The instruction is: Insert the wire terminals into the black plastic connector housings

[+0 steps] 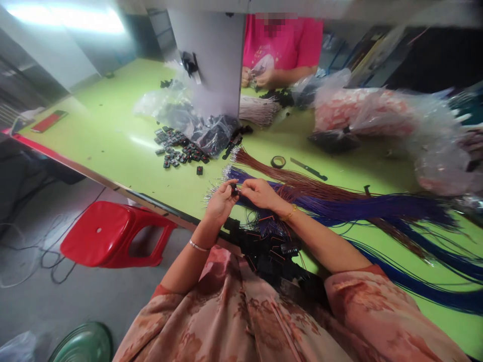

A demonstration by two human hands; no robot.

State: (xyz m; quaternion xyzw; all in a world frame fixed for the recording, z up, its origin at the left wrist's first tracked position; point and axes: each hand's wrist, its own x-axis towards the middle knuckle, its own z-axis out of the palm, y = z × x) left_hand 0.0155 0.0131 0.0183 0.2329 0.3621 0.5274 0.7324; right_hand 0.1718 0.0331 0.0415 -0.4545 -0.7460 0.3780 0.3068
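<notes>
Between the fingertips of my left hand (pixel 221 203) is a small black plastic part (pixel 234 189), much like the loose ones on the table. My right hand (pixel 260 193) is pinched right against that part; whatever its fingers hold is too small to make out. Purple wires (pixel 320 206) with bare silvery ends lie beneath and beside both hands. A bundle of brown wires (pixel 260 163) runs just beyond them. Close to my body, black plastic pieces with short wires (pixel 271 251) are heaped at the table edge.
Small black parts (pixel 177 148) lie scattered beyond my left hand, by a plastic bag (pixel 215 133). A tape roll (pixel 278 161) and a cutter knife (pixel 308 168) sit past the wires. Across the green table (pixel 116 115) a person in pink (pixel 283 50) works. A red stool (pixel 101 234) stands left.
</notes>
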